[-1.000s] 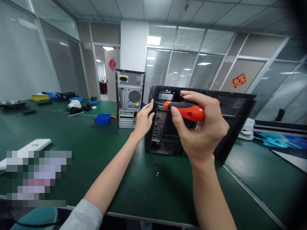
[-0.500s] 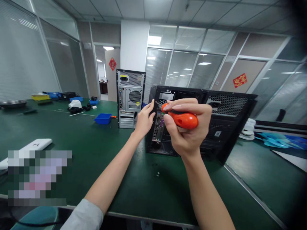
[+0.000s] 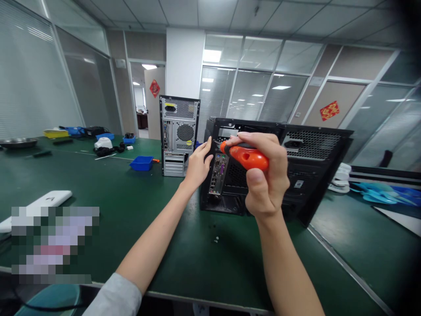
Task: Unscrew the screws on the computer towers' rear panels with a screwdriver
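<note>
A black computer case (image 3: 263, 188) lies on its side on the green table, its rear panel with ports facing me. My right hand (image 3: 271, 171) is closed around an orange-handled screwdriver (image 3: 251, 157), the thumb now lower on the handle. Its shaft points left, at the upper left corner of the rear panel above the port plate (image 3: 217, 174); I cannot make out whether the tip touches a screw. My left hand (image 3: 198, 163) rests with fingers stretched along the case's left edge, holding nothing.
Behind my left hand stands a silver computer tower (image 3: 180, 114). A blue tray (image 3: 141, 163) sits left of it. Further left are a white device (image 3: 49, 199) and a blurred-out patch. Blue plastic pieces (image 3: 378, 192) lie at the right, and small white bits (image 3: 216, 239) in front.
My right hand has shifted its hold on the screwdriver: the thumb has dropped lower and the handle has tilted up slightly. My left hand stays where it was.
</note>
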`<state>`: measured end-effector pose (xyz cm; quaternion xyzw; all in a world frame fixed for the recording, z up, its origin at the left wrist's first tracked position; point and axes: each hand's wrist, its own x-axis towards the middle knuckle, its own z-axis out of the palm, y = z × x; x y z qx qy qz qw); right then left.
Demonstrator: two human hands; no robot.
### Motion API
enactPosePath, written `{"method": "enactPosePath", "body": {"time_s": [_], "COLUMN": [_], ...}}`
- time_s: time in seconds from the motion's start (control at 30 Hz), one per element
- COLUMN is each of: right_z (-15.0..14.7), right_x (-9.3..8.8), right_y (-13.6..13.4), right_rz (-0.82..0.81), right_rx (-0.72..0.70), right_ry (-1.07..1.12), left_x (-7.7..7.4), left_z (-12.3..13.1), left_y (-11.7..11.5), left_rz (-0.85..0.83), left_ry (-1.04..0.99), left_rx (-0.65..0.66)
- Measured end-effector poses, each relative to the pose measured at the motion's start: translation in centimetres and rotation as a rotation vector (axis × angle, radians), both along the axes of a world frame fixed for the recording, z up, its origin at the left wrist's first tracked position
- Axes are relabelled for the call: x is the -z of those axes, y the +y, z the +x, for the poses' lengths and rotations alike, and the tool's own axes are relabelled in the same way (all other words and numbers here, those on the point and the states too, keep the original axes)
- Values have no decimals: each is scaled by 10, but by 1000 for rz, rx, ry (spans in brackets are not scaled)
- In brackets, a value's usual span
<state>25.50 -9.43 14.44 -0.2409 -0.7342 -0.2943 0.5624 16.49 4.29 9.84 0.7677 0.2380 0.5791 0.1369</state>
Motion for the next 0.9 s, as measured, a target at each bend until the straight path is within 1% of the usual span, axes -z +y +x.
{"method": "enactPosePath", "body": {"time_s": [0.13,0.27,0.5,0.7,0.9], "right_z": [2,1,-1,-2,-2], "right_x": [-5,-5,-4,-6,-6], "right_y": [-6,-5,-5,-4,-3], "right_rz": [25,51,120,160,187], "right_rx": [-49,-107,-55,-46,-46], "right_ry": [-10,-12,-13,5,10], "left_x": [0,-2,-3,-4,-6], "left_z": [1,-1,-2,-2,-3], "left_y": [0,-2,-4,-4,-6], "left_rz": [19,17,-17,-21,-25], "left_ry": [0,12,-3,51,66], "left_rx": [-6,-12,12,-33,-34]}}
